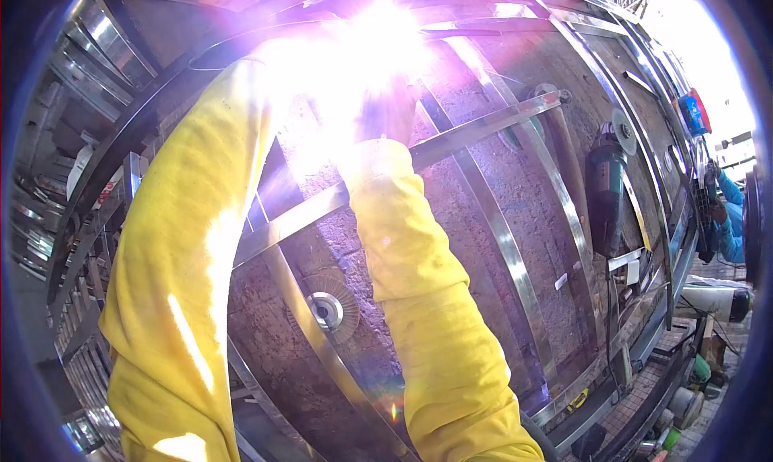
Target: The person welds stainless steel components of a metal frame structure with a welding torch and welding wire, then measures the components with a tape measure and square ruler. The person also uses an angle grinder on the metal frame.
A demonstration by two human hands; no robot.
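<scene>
Both my arms, in yellow sleeves, reach up to a white-violet glare at the top centre. My right hand (390, 114) shows partly below the glare, its fingers washed out. The glare hides my left hand beyond the left sleeve. Whatever either hand holds cannot be made out. Beneath my right forearm a metal bar (483, 129) runs slantwise across several long shiny metal strips (506, 248). A round disc with a metal hub (326, 310) lies on the brown worn surface (282, 365) between my forearms.
An angle grinder (605, 180) lies at the right among the strips. Stacked metal frames (88, 301) stand at the left. At the far right, a person in blue sleeves (731, 220) is near a red and blue object (693, 112). A yellow tool (577, 400) lies lower right.
</scene>
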